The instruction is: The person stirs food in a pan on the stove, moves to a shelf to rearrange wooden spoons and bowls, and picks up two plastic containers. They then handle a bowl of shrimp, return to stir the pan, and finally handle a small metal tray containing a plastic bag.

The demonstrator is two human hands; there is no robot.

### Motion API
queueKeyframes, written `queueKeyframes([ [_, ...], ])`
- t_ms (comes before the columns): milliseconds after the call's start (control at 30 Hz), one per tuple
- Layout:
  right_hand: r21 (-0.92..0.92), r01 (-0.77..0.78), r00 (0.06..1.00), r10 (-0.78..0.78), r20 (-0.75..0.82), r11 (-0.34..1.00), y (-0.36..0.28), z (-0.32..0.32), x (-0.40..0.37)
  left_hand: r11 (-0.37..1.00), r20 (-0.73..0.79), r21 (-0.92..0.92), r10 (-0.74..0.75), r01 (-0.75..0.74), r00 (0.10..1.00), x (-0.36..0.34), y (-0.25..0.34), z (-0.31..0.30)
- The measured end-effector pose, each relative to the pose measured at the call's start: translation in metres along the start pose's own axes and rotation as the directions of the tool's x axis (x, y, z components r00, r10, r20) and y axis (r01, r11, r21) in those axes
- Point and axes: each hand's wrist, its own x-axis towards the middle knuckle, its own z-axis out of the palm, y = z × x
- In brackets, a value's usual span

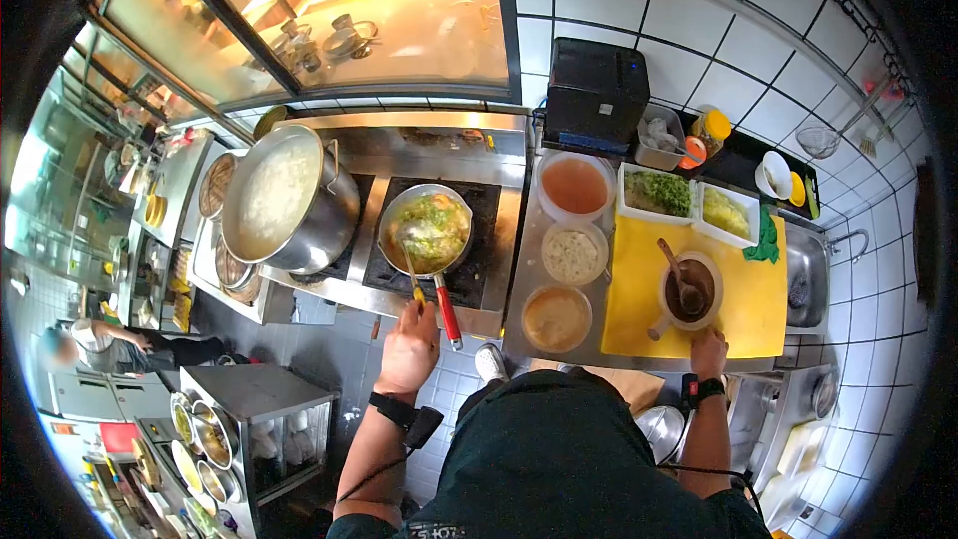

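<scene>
My left hand (411, 344) is closed round the yellow grip of a metal ladle (410, 265), whose head dips into the food. That food, a yellow-green soup (435, 230), fills a saucepan (471, 245) on the burner. The pan's red handle (447, 314) points toward me, just right of my left hand. My right hand (710, 349) is at the near edge of the yellow cutting board (639, 309), fingers curled; whether they grip anything is hidden. Beyond it stands a brown-and-cream pot (667, 297) holding dark contents and a wooden spoon (671, 258).
A large steaming stockpot (344, 210) stands left of the saucepan. Tubs of reddish liquid (576, 186), pale food (574, 253) and tan paste (557, 318) line the counter. White trays hold chopped greens (657, 192) and shredded vegetable (725, 212). Another person (110, 339) is far left; a sink (804, 284) is right.
</scene>
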Motion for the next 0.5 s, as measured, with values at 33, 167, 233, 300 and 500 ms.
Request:
queueKeyframes([
  [33,-0.024,0.001,1.0,-0.001,-0.003,1.0,0.001,0.002,-0.001,1.0,0.045,-0.013,-0.01,0.011,0.999,-0.001,0.005,-0.001],
  [167,-0.032,0.035,0.995,-0.038,-0.097,0.999,0.005,0.007,-0.003,0.993,0.057,-0.121,0.007,0.0,0.998,0.007,0.025,-0.029],
  [233,-0.108,0.11,0.993,-0.114,-0.035,0.988,0.013,0.009,0.005,0.985,0.026,-0.17,0.04,-0.035,0.999,0.011,0.024,-0.03],
  [300,0.017,0.115,0.99,-0.113,-0.083,0.993,0.015,0.014,0.001,0.975,0.02,-0.216,0.052,-0.046,0.998,0.02,0.012,-0.013],
  [500,-0.059,0.13,0.99,-0.133,-0.044,0.99,0.037,0.039,0.01,0.999,0.102,-0.05,0.014,-0.009,0.995,0.022,0.002,0.004],
])
